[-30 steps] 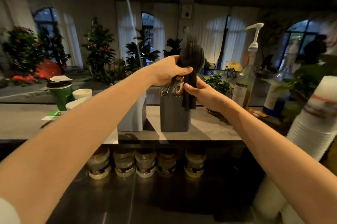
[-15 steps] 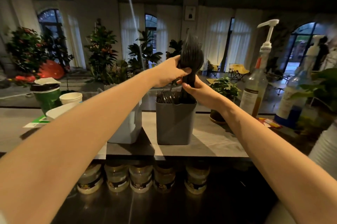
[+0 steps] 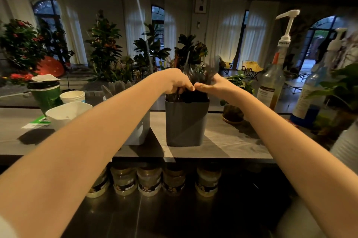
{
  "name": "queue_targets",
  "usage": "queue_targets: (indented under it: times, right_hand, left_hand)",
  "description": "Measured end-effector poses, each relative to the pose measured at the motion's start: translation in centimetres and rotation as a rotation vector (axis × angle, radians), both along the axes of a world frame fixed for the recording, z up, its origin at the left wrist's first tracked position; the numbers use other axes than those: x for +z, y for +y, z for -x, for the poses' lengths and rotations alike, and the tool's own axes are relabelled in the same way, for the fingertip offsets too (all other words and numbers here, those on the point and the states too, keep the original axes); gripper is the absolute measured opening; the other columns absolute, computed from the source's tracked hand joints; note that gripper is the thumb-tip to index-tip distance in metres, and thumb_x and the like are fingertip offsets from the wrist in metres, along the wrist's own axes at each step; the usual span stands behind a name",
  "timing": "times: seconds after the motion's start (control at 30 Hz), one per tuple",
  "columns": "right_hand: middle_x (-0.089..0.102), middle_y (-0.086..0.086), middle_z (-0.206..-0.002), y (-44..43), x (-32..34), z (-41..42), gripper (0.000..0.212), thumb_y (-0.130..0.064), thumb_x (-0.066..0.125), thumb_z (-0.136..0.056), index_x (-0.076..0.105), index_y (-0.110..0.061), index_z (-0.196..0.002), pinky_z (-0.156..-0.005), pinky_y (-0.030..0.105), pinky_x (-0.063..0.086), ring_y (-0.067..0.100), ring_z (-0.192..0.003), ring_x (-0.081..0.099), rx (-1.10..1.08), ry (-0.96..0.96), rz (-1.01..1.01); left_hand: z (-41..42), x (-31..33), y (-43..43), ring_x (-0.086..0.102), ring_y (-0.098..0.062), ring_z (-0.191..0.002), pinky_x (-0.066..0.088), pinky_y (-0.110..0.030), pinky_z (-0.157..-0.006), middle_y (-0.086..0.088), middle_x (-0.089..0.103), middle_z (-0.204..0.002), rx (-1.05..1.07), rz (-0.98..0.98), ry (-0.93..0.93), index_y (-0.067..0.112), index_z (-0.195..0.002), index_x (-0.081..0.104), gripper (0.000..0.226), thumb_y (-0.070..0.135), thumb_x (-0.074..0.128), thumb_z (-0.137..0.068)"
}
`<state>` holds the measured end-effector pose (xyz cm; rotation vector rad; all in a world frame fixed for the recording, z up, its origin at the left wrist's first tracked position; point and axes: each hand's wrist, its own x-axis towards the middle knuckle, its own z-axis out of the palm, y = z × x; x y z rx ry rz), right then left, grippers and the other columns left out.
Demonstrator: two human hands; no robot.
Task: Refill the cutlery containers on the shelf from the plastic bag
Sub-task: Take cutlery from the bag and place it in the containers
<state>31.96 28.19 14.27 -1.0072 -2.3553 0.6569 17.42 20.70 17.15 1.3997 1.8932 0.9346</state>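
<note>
The black cutlery (image 3: 200,76) above the dark grey container (image 3: 186,121) is a motion-blurred smear, so forks and spoons cannot be told apart. The left hand (image 3: 177,82) hides its fingertips in the container's mouth, and the right hand (image 3: 213,87) hides its fingers behind the bundle. The left forearm covers most of the white container (image 3: 138,133). At far right, the picture's edge cuts off the stack of white cups (image 3: 346,146). The labels on the jars (image 3: 149,181) are too dim to read.

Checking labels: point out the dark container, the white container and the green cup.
dark container (image 3: 186,123), head view, front wall.
white container (image 3: 140,131), head view, visible part of its front wall.
green cup (image 3: 45,99), head view, side wall.
</note>
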Motion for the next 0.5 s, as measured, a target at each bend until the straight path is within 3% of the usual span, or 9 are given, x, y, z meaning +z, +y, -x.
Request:
queue_targets:
  times: [0.03,0.1,0.2,0.3,0.37,0.43,0.5]
  right_hand:
    - [0.038,0.01,-0.146,-0.1,0.1,-0.3,0.08,-0.047,0.062,-0.084,0.025,-0.014,-0.146,-0.11,0.035,0.032,0.026,-0.131,0.04,0.037,0.109,0.071]
    - [0.049,0.014,-0.136,-0.4,0.0,-0.2,0.069,-0.039,0.061,-0.087,0.031,-0.013,-0.144,-0.106,0.039,0.039,0.026,-0.123,0.049,0.052,0.186,0.037]
    - [0.057,0.013,-0.127,-0.7,-0.3,1.0,0.046,-0.044,0.045,-0.095,0.049,-0.017,-0.133,-0.105,0.045,0.037,0.03,-0.121,0.05,0.025,0.054,-0.108]
    - [0.041,0.017,-0.142,-0.6,-0.9,1.7,0.085,-0.075,0.024,-0.086,0.04,-0.01,-0.138,-0.108,0.045,0.024,0.037,-0.133,0.032,-0.15,-0.16,-0.082]
    - [0.025,0.021,-0.149,-0.6,-1.3,1.8,0.083,-0.067,0.025,-0.091,0.028,-0.004,-0.143,-0.11,0.046,0.021,0.038,-0.137,0.022,-0.212,-0.252,-0.037]
    - [0.027,0.018,-0.148,-0.8,-1.2,2.0,0.087,-0.072,0.03,-0.086,0.028,-0.007,-0.144,-0.111,0.045,0.021,0.037,-0.137,0.024,-0.195,-0.277,-0.059]
    - [0.039,0.014,-0.142,-0.7,-0.8,2.2,0.112,-0.093,0.026,-0.061,0.036,-0.014,-0.141,-0.11,0.046,0.027,0.035,-0.132,0.034,-0.158,-0.238,-0.112]
  left_hand:
    - [0.1,0.2,-0.1,0.04,-0.012,-0.056,0.032,-0.019,-0.05,-0.004,0.048,-0.067,-0.003,-0.005,-0.003,0.008,-0.074,0.057,0.014,0.004,0.063,-0.086]
    - [0.3,0.5,-0.2,0.043,-0.011,-0.065,0.036,-0.02,-0.056,-0.004,0.05,-0.079,-0.022,-0.024,-0.06,0.01,-0.086,0.058,0.005,0.006,0.061,-0.086]
    - [0.4,0.2,-0.2,0.043,-0.01,-0.071,0.037,-0.02,-0.055,-0.001,0.051,-0.088,0.013,-0.063,-0.123,0.013,-0.108,0.058,0.019,0.021,0.057,-0.091]
    - [0.4,-0.4,-0.4,0.036,-0.01,-0.063,0.034,-0.022,-0.051,-0.001,0.043,-0.076,0.036,-0.078,0.036,0.011,-0.105,0.054,0.018,0.025,0.043,-0.099]
    - [0.3,-0.9,-0.6,0.034,-0.012,-0.059,0.031,-0.024,-0.053,-0.001,0.038,-0.069,0.01,-0.097,0.176,0.009,-0.094,0.05,0.022,0.026,0.038,-0.102]
    - [0.4,-1.1,-0.7,0.033,-0.011,-0.056,0.029,-0.023,-0.052,0.0,0.037,-0.066,0.018,-0.206,0.172,0.012,-0.084,0.048,0.025,0.028,0.04,-0.101]
    - [0.4,-0.7,-1.0,0.033,-0.008,-0.055,0.03,-0.021,-0.051,0.002,0.039,-0.066,0.071,-0.395,0.066,0.017,-0.078,0.047,0.025,0.031,0.046,-0.098]
